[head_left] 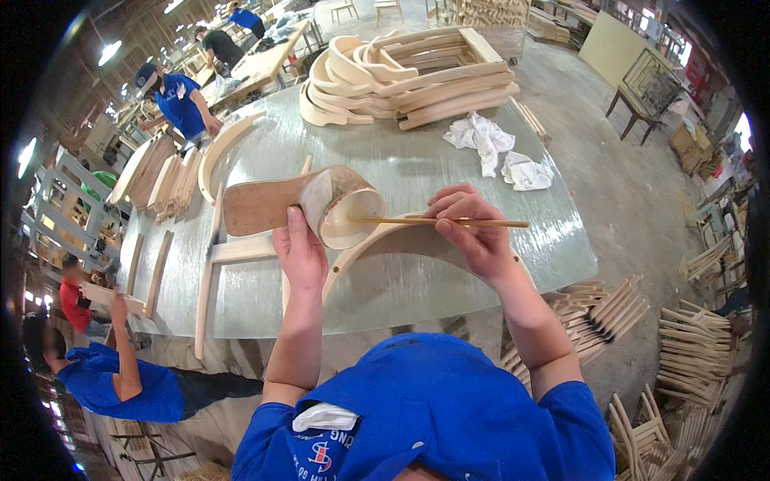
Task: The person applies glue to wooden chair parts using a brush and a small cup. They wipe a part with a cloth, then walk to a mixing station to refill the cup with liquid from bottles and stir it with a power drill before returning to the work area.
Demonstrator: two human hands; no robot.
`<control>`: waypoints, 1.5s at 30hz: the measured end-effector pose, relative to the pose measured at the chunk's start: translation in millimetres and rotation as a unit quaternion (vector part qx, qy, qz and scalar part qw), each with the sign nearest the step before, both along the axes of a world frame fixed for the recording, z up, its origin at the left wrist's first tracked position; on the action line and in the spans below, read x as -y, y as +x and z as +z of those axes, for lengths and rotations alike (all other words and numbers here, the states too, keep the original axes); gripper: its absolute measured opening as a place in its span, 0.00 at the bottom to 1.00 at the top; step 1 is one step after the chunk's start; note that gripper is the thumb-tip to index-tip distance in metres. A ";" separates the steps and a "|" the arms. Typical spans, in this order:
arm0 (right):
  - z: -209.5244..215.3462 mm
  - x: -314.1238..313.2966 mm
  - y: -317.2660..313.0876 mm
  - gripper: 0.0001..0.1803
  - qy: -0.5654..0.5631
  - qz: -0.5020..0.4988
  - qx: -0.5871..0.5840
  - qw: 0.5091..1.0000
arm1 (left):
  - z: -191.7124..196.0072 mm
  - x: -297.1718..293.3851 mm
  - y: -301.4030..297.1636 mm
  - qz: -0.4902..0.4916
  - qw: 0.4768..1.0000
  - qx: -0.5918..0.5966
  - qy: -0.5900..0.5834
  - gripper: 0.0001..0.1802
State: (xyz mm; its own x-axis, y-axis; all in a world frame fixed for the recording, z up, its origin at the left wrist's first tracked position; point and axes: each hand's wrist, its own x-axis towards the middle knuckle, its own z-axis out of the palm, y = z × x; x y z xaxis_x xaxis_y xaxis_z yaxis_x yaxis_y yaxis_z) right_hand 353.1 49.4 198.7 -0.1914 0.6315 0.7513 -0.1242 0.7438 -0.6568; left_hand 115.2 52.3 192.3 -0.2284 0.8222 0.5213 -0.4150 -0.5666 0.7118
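Head view: left hand (298,255) clamped on glue cup (346,210), tilted, above near desk (417,289). Right hand (473,228) pinched on thin stick (437,222), tip inside cup. Likely step: loading glue. Next: lift stick out cleanly, reach curved wooden part (377,244) beneath.

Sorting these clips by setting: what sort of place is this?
Most likely a furniture workshop or factory. Curved wooden chair parts are stacked on the long worktable, more wooden pieces pile on the floor, and other workers stand at benches.
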 end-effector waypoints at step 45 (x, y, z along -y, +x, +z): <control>-2.0 -12.0 -82.4 0.03 0.000 -0.044 -0.325 0.945 | 26.4 -67.3 -35.8 0.282 0.937 -0.056 0.198 0.20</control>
